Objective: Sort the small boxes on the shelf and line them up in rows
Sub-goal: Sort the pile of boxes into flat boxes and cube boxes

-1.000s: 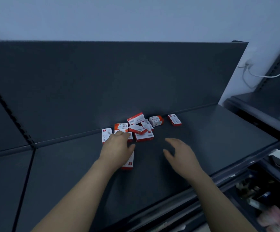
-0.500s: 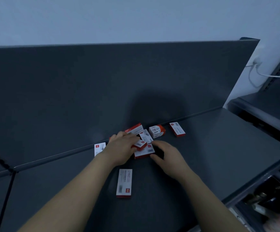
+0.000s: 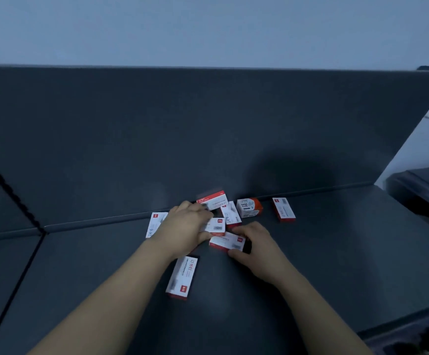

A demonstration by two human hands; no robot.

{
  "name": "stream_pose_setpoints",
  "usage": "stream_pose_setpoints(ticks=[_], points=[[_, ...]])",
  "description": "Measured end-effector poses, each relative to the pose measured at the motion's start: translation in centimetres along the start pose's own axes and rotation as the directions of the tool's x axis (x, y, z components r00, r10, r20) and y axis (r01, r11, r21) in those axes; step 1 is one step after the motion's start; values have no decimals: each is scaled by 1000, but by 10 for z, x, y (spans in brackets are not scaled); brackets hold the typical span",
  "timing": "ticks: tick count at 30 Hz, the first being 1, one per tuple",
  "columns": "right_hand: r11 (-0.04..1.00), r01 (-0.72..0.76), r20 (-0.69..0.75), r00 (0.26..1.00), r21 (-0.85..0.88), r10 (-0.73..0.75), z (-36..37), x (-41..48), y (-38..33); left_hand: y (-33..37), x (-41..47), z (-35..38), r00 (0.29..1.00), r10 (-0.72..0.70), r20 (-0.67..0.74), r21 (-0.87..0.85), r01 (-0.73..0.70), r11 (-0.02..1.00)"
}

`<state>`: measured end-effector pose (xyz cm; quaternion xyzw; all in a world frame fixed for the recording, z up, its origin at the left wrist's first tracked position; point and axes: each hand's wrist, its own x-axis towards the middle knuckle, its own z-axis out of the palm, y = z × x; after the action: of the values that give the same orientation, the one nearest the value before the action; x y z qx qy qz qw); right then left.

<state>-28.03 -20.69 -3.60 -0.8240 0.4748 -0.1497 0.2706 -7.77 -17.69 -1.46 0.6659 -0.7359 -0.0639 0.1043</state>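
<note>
Since the earlier frame, the right hand [image 3: 257, 248] has been closed onto the slanted staple box [image 3: 225, 241] at the near edge of the pile, where it was only laid against it, while the left hand [image 3: 185, 226] has been kept on the heap. That box is gripped at its right end, the thumb set on the near long side and the fingers curled over the far one; its long axis is run left to right, the free end pointed toward the left thumb. Just behind it, the barcode-faced box [image 3: 215, 226] is pinched between the left thumb and curled fingers. Farther back, the middle 24/6 box [image 3: 231, 213] and the red-topped box [image 3: 213, 199] are piled by the back panel [image 3: 182, 124], with the paper-clip box [image 3: 248, 207] just beside them and the outlying box [image 3: 283, 209] apart to the right. The left 24/6 box [image 3: 155, 224] is partly hidden by the left wrist, and the long staple box [image 3: 182, 276] is laid alone nearer the front of the shelf [image 3: 349, 252], its long axis run front to back. No row is yet formed, so the sorting is judged barely begun. Since the slanted staple box is crosswise to that lone box, roughly a quarter turn would be called for if the two are to be lined up, and the right hand is judged the nearer for it.
</note>
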Motion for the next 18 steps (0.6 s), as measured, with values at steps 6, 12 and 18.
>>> stream_pose_setpoints(ticks=[6, 12, 18], points=[[993, 91, 58, 994, 69, -95, -8, -8, 4, 20, -44, -8, 957, -257, -137, -230, 222, 947], [956, 216, -16, 976, 201, -217, -10, -15, -20, 32, -98, -11, 839, -477, -263, -361, 373, 855], [893, 310, -51, 949, 327, -311, 9, -20, -64, 23, -159, -13, 693, -640, -332, -417, 501, 759]])
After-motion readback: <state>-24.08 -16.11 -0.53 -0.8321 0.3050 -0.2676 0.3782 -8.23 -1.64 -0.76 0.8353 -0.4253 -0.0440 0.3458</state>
